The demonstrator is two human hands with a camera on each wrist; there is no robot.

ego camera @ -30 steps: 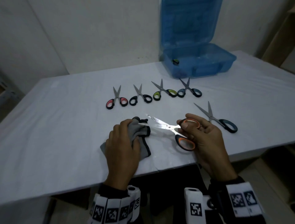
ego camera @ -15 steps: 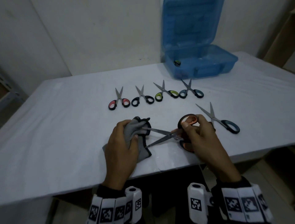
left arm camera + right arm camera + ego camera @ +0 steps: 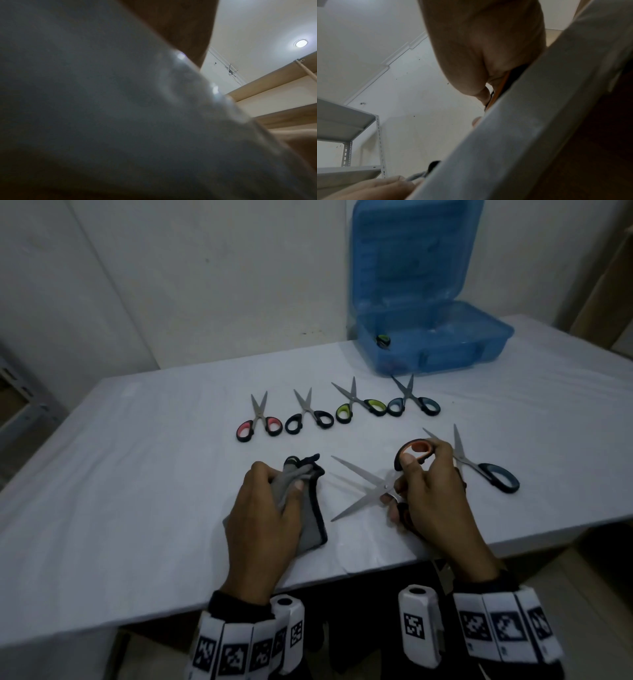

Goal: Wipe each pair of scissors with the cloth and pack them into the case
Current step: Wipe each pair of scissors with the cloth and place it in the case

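The right hand (image 3: 428,491) grips orange-handled scissors (image 3: 373,491), blades spread wide. The left hand (image 3: 263,508) clutches the cloth (image 3: 308,508); the blades have left it.

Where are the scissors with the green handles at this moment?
In the head view, the green-handled scissors lie on the table, third from the left in the far row, between the black-handled scissors and the blue-handled scissors, in front of the blue case.

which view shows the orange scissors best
The head view: the orange scissors show with blades spread open, the right hand gripping the handles. The right wrist view catches only a sliver of orange handle under the palm. The left wrist view shows none of them.
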